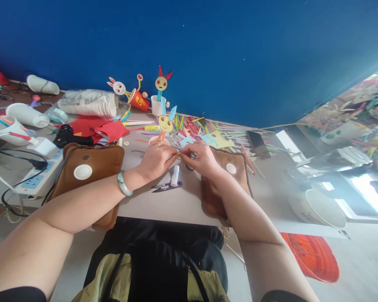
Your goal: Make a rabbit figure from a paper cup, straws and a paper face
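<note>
My left hand and my right hand meet over the table, fingertips closed together on a small yellowish piece. It is too small and covered to name. Just below the fingers stands a white glue stick, touching dark thread snips that lie flat. Behind my left hand rises a cup figure with a round yellow smiling face and blue paper ears; my knuckles partly hide its cup. A dark loop, perhaps a scissors handle, shows under my right hand.
Brown cushions lie under both forearms. Finished cup figures stand by the blue wall. Coloured sticks and paper scraps cover the back, near a phone. At left are a glue gun, power strip and stacked cups.
</note>
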`<action>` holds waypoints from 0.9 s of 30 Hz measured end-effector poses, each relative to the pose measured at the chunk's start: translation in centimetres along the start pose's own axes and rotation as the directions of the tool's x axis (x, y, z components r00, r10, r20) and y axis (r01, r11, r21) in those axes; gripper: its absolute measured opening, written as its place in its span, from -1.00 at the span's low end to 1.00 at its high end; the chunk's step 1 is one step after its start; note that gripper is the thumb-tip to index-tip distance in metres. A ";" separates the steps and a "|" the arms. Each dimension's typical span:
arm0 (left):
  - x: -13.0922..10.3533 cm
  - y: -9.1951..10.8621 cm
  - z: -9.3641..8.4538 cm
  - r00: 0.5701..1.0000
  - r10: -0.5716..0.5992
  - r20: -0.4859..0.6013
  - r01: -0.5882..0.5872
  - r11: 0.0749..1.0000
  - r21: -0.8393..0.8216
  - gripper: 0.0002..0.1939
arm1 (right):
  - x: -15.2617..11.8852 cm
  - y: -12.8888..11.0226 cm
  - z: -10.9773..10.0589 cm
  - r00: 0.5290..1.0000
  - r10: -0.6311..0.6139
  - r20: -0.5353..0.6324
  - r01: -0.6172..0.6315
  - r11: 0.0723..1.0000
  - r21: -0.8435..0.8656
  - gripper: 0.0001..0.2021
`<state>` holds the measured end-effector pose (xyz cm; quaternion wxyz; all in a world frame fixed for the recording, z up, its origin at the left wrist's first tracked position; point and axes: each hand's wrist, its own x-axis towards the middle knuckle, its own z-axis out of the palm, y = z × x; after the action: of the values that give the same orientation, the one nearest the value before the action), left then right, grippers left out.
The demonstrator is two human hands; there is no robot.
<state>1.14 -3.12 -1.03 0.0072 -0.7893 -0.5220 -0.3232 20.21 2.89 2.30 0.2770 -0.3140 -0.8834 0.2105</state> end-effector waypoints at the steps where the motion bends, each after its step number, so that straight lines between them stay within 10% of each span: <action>1: 0.0 0.0 0.0 1.000 -0.005 -0.004 0.005 1.000 0.000 -0.69 | 0.0 0.0 0.1 1.000 0.000 -0.006 0.000 1.000 0.003 -0.88; 27: -0.5 0.5 -0.7 0.999 -0.046 -0.020 0.047 0.998 0.048 -0.79 | 0.0 0.2 -0.6 0.993 0.022 0.119 -0.028 0.998 0.050 -0.80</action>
<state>1.07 -4.00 -0.51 0.0239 -0.7735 -0.5478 -0.3179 20.70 3.14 2.67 0.2295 -0.3046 -0.8885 0.2551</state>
